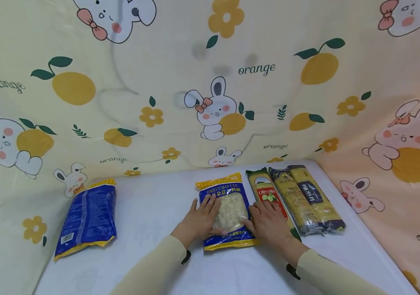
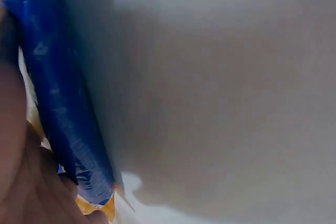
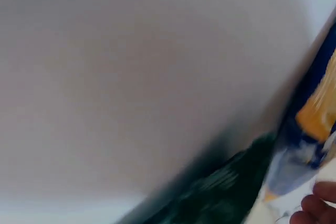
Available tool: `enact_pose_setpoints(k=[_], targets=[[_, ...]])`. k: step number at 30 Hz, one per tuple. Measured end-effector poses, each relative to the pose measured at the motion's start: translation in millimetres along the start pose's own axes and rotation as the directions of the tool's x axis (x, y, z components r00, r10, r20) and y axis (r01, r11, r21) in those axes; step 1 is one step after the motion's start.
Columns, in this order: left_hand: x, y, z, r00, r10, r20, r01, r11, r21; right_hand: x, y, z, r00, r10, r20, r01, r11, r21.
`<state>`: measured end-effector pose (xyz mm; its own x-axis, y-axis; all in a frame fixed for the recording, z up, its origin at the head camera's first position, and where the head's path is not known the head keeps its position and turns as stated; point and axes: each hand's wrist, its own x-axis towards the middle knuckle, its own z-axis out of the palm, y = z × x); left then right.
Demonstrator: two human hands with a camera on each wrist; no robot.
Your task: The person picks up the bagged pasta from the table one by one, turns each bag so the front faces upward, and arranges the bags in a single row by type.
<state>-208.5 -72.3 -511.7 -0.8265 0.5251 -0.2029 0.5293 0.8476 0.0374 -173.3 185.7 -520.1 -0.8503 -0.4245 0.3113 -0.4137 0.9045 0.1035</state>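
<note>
A blue and yellow bag of orecchiette pasta (image 1: 230,209) with a see-through window lies face up on the white table. My left hand (image 1: 200,219) rests on its left side, fingers spread; in the left wrist view that hand (image 2: 37,187) lies along the bag's blue side (image 2: 65,103). My right hand (image 1: 269,223) lies over a green and gold Olivoila packet (image 1: 263,184), its thumb touching the orecchiette bag's right edge. The right wrist view shows the green packet end (image 3: 215,195), the blue and yellow bag (image 3: 315,108) and some fingertips (image 3: 315,211).
Two gold packets of long pasta, one left (image 1: 291,196) and one right (image 1: 315,196), lie side by side right of the Olivoila packet. Another blue and yellow bag (image 1: 90,217), barcode side up, lies at the left of the table (image 1: 151,213). A printed cloth (image 1: 180,53) hangs behind.
</note>
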Motion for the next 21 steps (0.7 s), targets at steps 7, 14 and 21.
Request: enact_pose_setpoints(k=[7, 14, 21], targets=[[0.0, 1.3, 5.0, 1.0, -0.009, -0.022, 0.011, 0.999, 0.053, 12.0, -19.7, 8.3, 0.985, -0.045, 0.164, 0.037, 0.998, 0.054], [1.1, 2.0, 7.0, 0.998, -0.004, -0.059, 0.01, 0.995, 0.103, 18.0, -24.8, 13.7, 0.966, -0.028, 0.259, 0.015, 0.999, 0.051], [-1.0, 0.5, 12.9, 0.997, 0.001, -0.073, 0.003, 0.998, 0.057, 16.4, -25.9, 17.3, 0.964, -0.013, 0.267, -0.008, 0.997, 0.079]])
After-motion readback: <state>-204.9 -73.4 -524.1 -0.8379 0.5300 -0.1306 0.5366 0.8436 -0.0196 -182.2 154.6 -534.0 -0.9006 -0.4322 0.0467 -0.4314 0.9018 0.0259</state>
